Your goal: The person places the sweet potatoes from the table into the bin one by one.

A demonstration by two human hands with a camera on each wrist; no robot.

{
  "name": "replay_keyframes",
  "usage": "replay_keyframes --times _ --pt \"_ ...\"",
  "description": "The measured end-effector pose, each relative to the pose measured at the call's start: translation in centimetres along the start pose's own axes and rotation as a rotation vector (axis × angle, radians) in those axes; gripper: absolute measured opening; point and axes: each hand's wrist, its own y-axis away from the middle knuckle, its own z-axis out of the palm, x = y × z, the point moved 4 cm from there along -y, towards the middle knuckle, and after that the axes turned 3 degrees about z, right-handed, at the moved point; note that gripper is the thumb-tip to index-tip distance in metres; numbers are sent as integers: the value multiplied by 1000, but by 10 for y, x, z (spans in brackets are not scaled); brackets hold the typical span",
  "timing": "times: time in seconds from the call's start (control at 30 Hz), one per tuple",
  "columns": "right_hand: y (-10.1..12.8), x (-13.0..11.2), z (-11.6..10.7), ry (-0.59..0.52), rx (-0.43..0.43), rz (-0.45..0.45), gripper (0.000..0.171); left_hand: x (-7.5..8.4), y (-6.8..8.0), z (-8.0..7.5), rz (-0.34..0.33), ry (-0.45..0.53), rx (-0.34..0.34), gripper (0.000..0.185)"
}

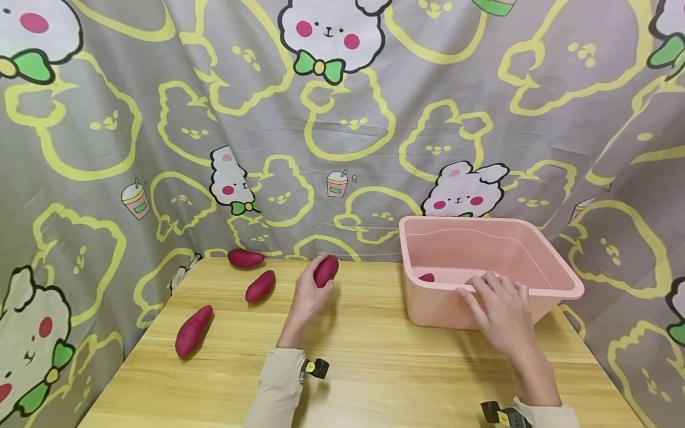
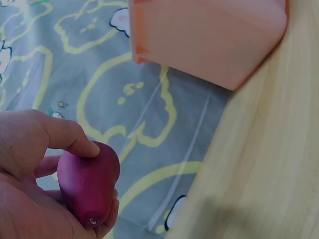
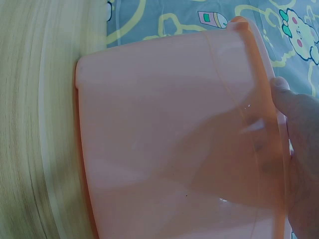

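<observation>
My left hand (image 1: 313,291) holds a reddish-purple sweet potato (image 1: 326,271) above the back part of the table. In the left wrist view, the thumb and fingers wrap round that sweet potato (image 2: 89,184), its blunt tip facing the camera. To the right, my right hand (image 1: 500,312) grips the near rim of a pink plastic bin (image 1: 444,306), fingers over the edge. The right wrist view has the thumb at the rim, against the bin's outer wall (image 3: 174,124). Inside the bin, part of another sweet potato (image 1: 426,277) shows; the near wall hides the rest.
Three more sweet potatoes lie on the wooden table (image 1: 374,368) at the left: one by the back edge (image 1: 245,258), one nearer (image 1: 260,286), and one closest to me (image 1: 194,331). A grey patterned curtain (image 1: 364,137) hangs behind the table and along both sides.
</observation>
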Motion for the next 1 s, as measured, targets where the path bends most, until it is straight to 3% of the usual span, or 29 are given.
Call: replay_keyframes --times 0.4,1.0 --pt "0 0 0 -2 3 -3 17 16 -1 -8 -20 16 9 65" --pt "0 0 0 6 -2 -7 17 30 -1 -18 35 49 17 65"
